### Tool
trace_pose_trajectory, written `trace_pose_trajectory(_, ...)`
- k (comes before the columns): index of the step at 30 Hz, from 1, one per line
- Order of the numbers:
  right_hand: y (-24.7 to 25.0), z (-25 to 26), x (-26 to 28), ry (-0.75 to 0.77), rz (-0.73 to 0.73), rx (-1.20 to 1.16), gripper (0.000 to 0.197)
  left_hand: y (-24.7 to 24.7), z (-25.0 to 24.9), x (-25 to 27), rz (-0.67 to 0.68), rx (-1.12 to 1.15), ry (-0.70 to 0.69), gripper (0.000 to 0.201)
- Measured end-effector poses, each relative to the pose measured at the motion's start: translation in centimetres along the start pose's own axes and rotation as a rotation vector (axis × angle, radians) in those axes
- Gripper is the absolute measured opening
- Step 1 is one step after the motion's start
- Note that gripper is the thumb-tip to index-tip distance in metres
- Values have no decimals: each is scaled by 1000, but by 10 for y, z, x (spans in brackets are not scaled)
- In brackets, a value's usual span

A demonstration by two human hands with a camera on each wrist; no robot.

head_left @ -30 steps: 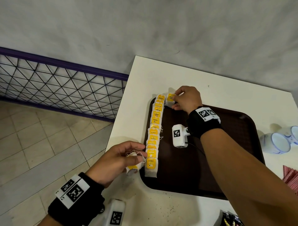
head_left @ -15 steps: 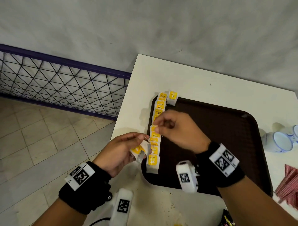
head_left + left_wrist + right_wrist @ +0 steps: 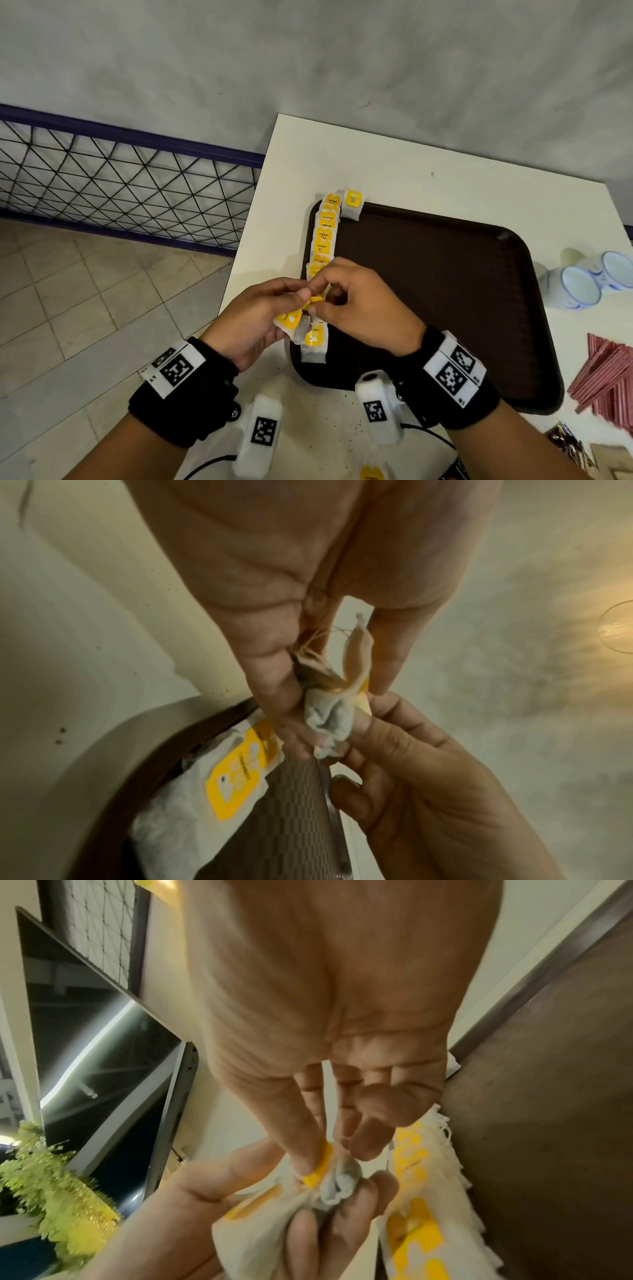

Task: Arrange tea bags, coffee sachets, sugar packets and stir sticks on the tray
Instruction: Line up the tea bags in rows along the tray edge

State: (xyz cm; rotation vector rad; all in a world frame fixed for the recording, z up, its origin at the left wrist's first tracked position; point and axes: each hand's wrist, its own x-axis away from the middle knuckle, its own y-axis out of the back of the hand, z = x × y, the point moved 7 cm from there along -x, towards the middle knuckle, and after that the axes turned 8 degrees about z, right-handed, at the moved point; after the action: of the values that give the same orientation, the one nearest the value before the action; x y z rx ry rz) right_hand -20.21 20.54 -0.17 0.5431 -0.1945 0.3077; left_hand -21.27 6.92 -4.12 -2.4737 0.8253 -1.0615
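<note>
Both hands pinch tea bags over the tray's left edge

Head view: left hand [image 3: 253,318] and right hand [image 3: 359,301] meet at the tray's [image 3: 445,274] nine o'clock, above the row of tea bags [image 3: 323,240]. Wrist views: left fingers [image 3: 274,696] and right fingers [image 3: 308,1137] pinch a crumpled tea bag [image 3: 329,718] by its yellow tag

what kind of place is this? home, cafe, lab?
Hard to say; probably a cafe or hotel refreshment corner used for recording. A brown serving tray sits on a white table with a row of tea bags, two cups and striped sachets. Plain wall, tiled floor.
</note>
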Motion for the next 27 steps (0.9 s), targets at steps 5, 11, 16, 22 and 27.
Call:
trace_pose_trajectory(5,11,-6,0,7,-52,-165,14,-2,-4,1,5,-59,-26,26)
trace_pose_trajectory(11,-3,-5,-5,25,153,-147,40,-3,-6,1,-9,-136,-42,22)
trace_pose_trajectory(16,1,-4,-3,-41,154,-252,19,-5,-7,2,3,-154,-31,18)
trace_pose_trajectory(22,13,-9,0,-65,74,-350,19,0,-8,1,-10,-191,-38,22)
trace_pose_trajectory(27,29,-9,2,-38,-22,-404,15,1,-7,1,-20,-184,-36,19)
